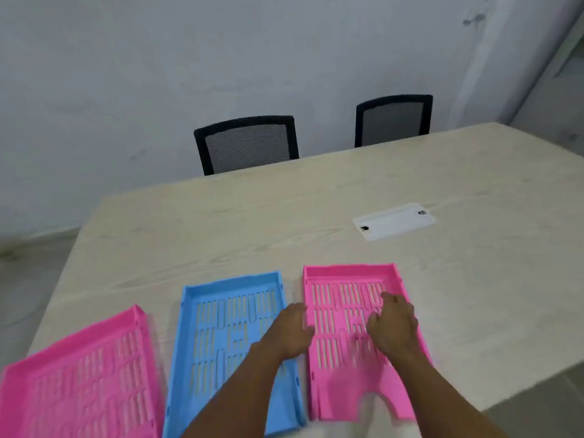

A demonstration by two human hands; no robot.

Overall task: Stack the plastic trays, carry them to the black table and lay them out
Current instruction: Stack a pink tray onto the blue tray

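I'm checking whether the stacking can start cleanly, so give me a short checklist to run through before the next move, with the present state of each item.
1. All trays in view: ok. The right pink slotted plastic tray, the blue slotted plastic tray and the left pink slotted plastic tray lie side by side on the pale wooden table.
2. Trays unstacked and apart: ok, none overlaps.
3. Left hand on the right pink tray's left rim: cannot tell whether it grips.
4. Right hand over that tray's floor: cannot tell, blurred.
5. Trays empty: ok.
6. Black table in view: not ok; only two black mesh chairs show.
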